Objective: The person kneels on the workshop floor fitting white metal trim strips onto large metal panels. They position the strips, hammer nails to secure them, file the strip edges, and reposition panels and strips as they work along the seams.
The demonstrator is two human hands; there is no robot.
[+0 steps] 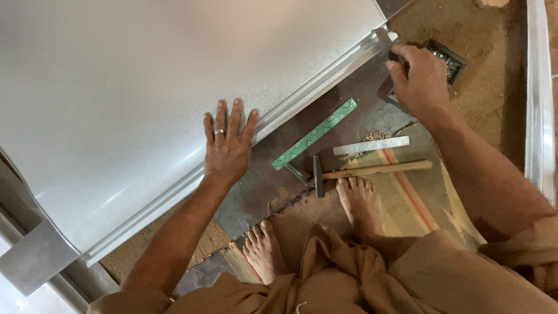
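Hammer, green strip, nail box on floor.

A sheet-metal workshop with a dirt floor: a big metal sheet is lying on the ground, with a hammer, metal strips and a tray of small fasteners lying beside it.

light: warm, even | glare: soft sheen on metal sheet | shadows: faint | focus: sharp, edges slightly bent
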